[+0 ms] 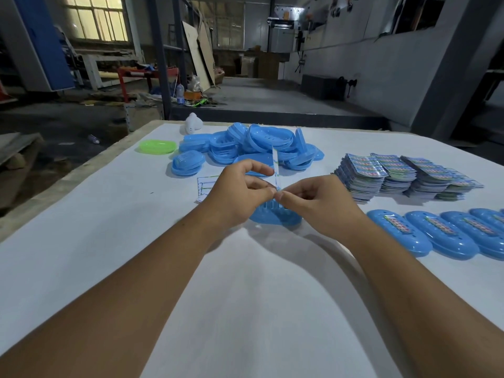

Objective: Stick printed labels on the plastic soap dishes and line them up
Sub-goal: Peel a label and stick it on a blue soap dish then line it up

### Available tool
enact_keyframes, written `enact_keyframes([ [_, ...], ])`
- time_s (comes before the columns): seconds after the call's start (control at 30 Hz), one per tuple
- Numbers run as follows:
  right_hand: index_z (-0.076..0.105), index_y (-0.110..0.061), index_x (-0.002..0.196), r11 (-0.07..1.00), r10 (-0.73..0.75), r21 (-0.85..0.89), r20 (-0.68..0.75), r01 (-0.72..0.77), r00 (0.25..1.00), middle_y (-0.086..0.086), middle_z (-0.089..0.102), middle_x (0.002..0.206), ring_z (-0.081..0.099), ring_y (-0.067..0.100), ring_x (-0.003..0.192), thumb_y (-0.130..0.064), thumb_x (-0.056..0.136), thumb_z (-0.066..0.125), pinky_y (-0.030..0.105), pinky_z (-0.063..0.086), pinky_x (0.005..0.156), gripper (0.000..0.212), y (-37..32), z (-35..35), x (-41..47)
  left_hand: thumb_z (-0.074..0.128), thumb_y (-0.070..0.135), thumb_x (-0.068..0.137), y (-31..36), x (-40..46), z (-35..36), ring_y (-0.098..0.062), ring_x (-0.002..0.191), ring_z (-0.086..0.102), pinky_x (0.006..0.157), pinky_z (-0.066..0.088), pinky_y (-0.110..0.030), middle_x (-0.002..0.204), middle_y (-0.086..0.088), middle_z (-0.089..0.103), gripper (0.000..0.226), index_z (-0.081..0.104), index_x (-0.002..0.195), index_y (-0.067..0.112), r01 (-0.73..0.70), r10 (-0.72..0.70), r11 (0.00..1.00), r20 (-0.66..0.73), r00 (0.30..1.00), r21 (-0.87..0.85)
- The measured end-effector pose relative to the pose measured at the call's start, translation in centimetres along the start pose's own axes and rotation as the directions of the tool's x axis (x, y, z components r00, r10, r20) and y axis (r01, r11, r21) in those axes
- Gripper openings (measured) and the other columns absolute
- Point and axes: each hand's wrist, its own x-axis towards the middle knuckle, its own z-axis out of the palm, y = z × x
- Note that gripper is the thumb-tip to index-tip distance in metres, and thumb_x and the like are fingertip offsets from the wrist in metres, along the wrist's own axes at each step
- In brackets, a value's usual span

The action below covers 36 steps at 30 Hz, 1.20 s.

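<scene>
My left hand and my right hand meet over the middle of the white table, both pinching the lower end of a thin label strip that stands upright between them. Under the hands lies a blue soap dish, partly hidden by my fingers. A heap of unlabelled blue soap dishes lies behind. To the right, a row of labelled blue dishes runs toward the table's edge. Stacks of printed labels sit behind that row.
A green soap dish lies left of the heap, with a white object at the table's far edge. A used backing sheet rests by my left hand. The table drops off at the left toward a cluttered workshop floor.
</scene>
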Motion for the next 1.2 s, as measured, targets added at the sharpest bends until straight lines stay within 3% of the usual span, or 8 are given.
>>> enact_keyframes([
  [0.27, 0.079, -0.020, 0.068, 0.993, 0.090, 0.075, -0.049, -0.086, 0.995, 0.004, 0.074, 0.070, 0.049, 0.013, 0.060, -0.031, 0.086, 0.073, 0.032, 0.043, 0.064, 0.022, 0.2, -0.4, 0.4, 0.066, 0.012, 0.083, -0.5, 0.2, 0.2, -0.011, 0.061, 0.058, 0.053, 0.048, -0.024, 0.077, -0.009, 0.073, 0.020, 0.064, 0.095, 0.028, 0.042, -0.044, 0.999, -0.113, 0.993, -0.025],
  [0.63, 0.078, -0.025, 0.070, 0.977, 0.203, 0.081, -0.091, -0.196, 0.975, 0.017, 0.074, 0.084, 0.049, 0.019, 0.063, -0.035, 0.085, 0.070, 0.034, 0.044, 0.063, 0.020, 0.9, -1.0, 0.7, 0.053, 0.016, 0.089, -2.6, 1.9, -1.7, -0.023, 0.077, 0.059, 0.066, 0.047, -0.033, 0.090, -0.003, 0.064, 0.018, 0.052, 0.103, 0.028, 0.222, -0.162, 0.965, -0.346, 0.924, 0.142],
  [0.7, 0.078, -0.025, 0.072, 0.978, 0.197, 0.089, -0.092, -0.189, 0.976, 0.018, 0.073, 0.085, 0.049, 0.020, 0.063, -0.037, 0.083, 0.070, 0.034, 0.045, 0.064, 0.018, 0.9, -0.9, 0.7, 0.053, 0.020, 0.089, -3.1, 1.7, -2.1, -0.025, 0.082, 0.060, 0.066, 0.043, -0.034, 0.091, -0.001, 0.063, 0.020, 0.047, 0.107, 0.027, 0.270, -0.137, 0.897, -0.359, 0.923, 0.350],
  [0.8, 0.076, -0.028, 0.072, 0.978, 0.190, 0.107, -0.115, -0.178, 0.975, 0.009, 0.074, 0.078, 0.051, 0.015, 0.059, -0.036, 0.083, 0.072, 0.033, 0.047, 0.063, 0.014, 0.9, -0.8, 0.6, 0.053, 0.026, 0.092, -3.3, 1.3, -2.9, -0.027, 0.094, 0.059, 0.070, 0.040, -0.034, 0.102, 0.000, 0.062, 0.023, 0.047, 0.114, 0.023, 0.308, -0.075, 0.633, -0.340, 0.937, 0.710],
  [0.9, 0.075, -0.024, 0.072, 0.979, 0.187, 0.111, -0.152, -0.171, 0.971, 0.004, 0.073, 0.072, 0.052, 0.008, 0.054, -0.034, 0.083, 0.073, 0.029, 0.047, 0.061, 0.014, 1.0, -0.7, 0.7, 0.055, 0.034, 0.094, -3.1, 1.1, -2.9, -0.026, 0.106, 0.058, 0.079, 0.047, -0.038, 0.116, -0.005, 0.060, 0.027, 0.057, 0.119, 0.023, 0.304, -0.059, 0.454, -0.312, 0.948, 0.838],
  [1.0, 0.073, -0.018, 0.069, 0.985, 0.170, 0.045, -0.200, -0.165, 0.965, -0.005, 0.070, 0.063, 0.053, 0.002, 0.050, -0.033, 0.083, 0.072, 0.023, 0.045, 0.054, 0.020, 1.0, -0.5, 0.7, 0.062, 0.036, 0.091, -2.3, 0.9, -2.2, -0.022, 0.099, 0.060, 0.079, 0.049, -0.036, 0.107, -0.001, 0.061, 0.013, 0.065, 0.100, 0.026, 0.194, 0.062, 0.636, -0.300, 0.952, 0.747],
  [1.1, 0.070, -0.019, 0.068, 0.989, 0.146, 0.003, -0.232, -0.149, 0.962, -0.013, 0.063, 0.054, 0.049, 0.000, 0.045, -0.033, 0.082, 0.072, 0.024, 0.041, 0.052, 0.020, 1.0, -0.4, 0.7, 0.071, 0.036, 0.085, -1.1, 0.3, -0.4, -0.005, 0.072, 0.064, 0.060, 0.051, -0.022, 0.076, 0.008, 0.069, 0.011, 0.070, 0.081, 0.025, 0.069, 0.001, 0.959, -0.246, 0.969, 0.274],
  [1.2, 0.069, -0.019, 0.067, 0.995, 0.094, 0.003, -0.229, -0.096, 0.969, -0.014, 0.061, 0.053, 0.048, 0.001, 0.046, -0.032, 0.081, 0.073, 0.022, 0.039, 0.052, 0.019, 0.8, -0.3, 0.5, 0.074, 0.039, 0.082, -0.3, -0.3, 1.3, 0.003, 0.055, 0.057, 0.051, 0.044, -0.010, 0.070, 0.006, 0.071, 0.015, 0.075, 0.078, 0.025, 0.029, -0.025, 0.998, -0.091, 0.996, 0.047],
])
